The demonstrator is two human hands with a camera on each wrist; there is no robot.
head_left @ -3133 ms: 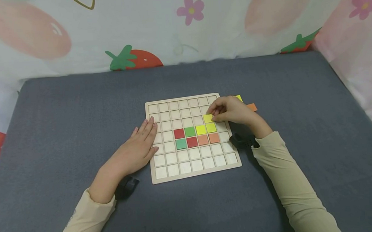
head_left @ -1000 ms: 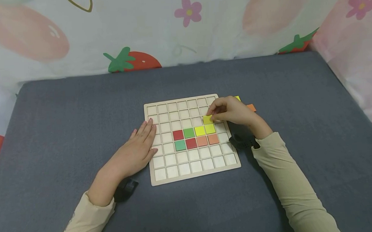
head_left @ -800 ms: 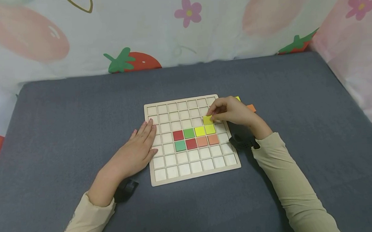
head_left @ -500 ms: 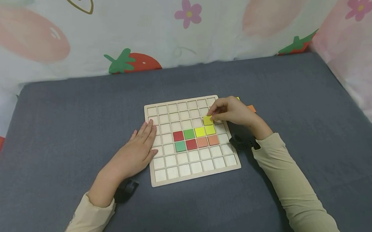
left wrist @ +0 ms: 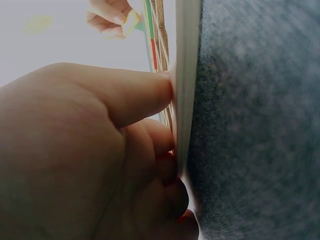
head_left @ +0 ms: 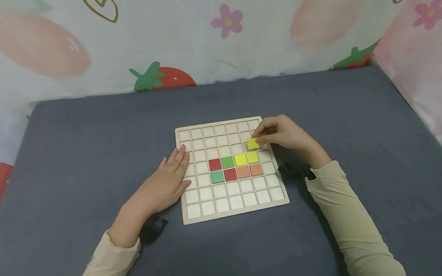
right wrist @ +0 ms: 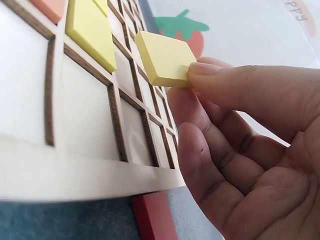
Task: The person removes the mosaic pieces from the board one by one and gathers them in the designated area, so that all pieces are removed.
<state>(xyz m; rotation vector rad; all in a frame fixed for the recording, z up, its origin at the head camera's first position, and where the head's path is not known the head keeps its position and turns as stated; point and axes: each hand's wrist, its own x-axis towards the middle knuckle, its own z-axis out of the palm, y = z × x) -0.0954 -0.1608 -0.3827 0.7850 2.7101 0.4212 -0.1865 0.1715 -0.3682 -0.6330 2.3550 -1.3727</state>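
Observation:
My left hand (head_left: 164, 184) lies across the left edge of a wooden grid board (head_left: 236, 212), fingers extended. In the left wrist view its thumb (left wrist: 142, 92) presses near the board's edge. Between thumb and fingers my right hand (head_left: 288, 133) pinches a square yellow tile (head_left: 253, 143) by one side, over the board's right part. The right wrist view shows this tile (right wrist: 165, 57) raised and tilted, apart from the grid. Set in cells below it are two yellow tiles (head_left: 240, 159), a green one (head_left: 227, 162), a teal one (head_left: 217, 177), two red ones (head_left: 214, 164) and two orange ones (head_left: 256, 169).
A red piece (right wrist: 155, 215) lies on the cloth beside the board, mostly hidden by my right hand in the head view. Grey cloth (head_left: 106, 130) covers the table. Behind it hangs a printed curtain (head_left: 187, 36).
My right hand has shifted slightly right and away with the yellow tile. Loose yellow and orange tiles that showed beyond it are now hidden. The head view tilted a little; my left hand stays put.

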